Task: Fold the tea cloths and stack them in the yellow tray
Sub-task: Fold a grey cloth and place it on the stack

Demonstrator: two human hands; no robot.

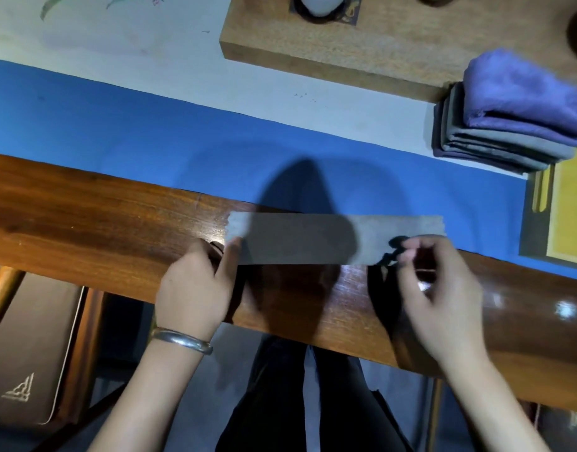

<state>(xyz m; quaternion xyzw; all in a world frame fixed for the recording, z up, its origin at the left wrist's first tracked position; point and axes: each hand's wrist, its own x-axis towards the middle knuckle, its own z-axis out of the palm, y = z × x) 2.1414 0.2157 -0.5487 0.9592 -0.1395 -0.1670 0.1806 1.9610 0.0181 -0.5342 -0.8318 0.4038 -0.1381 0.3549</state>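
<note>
The grey tea cloth [313, 239], folded into a long strip, lay on the polished wooden tabletop [101, 216]. The left hand [195, 282] pinched one end and the right hand [440, 288] the other. Uneven pulling could skew the next fold.

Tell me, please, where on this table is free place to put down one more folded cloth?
Free: the blue strip between the wooden table edge and the pale mat, left of the cloth stack. Crowded: the right end, with the stack and yellow tray, and where both hands hold the grey cloth.
</note>
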